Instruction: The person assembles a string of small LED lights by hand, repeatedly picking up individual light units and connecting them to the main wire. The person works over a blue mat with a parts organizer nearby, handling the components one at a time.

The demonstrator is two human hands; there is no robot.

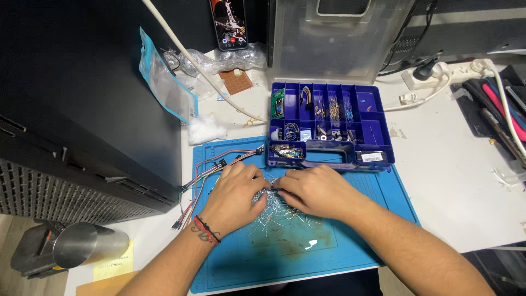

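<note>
My left hand (pixel 234 193) and my right hand (pixel 315 191) rest side by side on a blue work mat (pixel 339 241), fingertips meeting over a loose pile of thin metal-legged components (pixel 274 211). Both hands pinch at small parts from the pile between the fingertips; what exactly each holds is hidden by the fingers. A red and black band circles my left wrist. Just beyond my hands stands an open blue compartment box (pixel 329 123) with several small electronic parts in its cells.
A bundle of coloured jumper wires (pixel 205 175) lies on the mat's left. A large black case (pixel 82 109) fills the left. Behind are a phone (pixel 229 23), a clear lid (pixel 339 38), a power strip (pixel 438 74), cotton (pixel 205 130), tools at right (pixel 501 109), and a metal cylinder (pixel 87 244).
</note>
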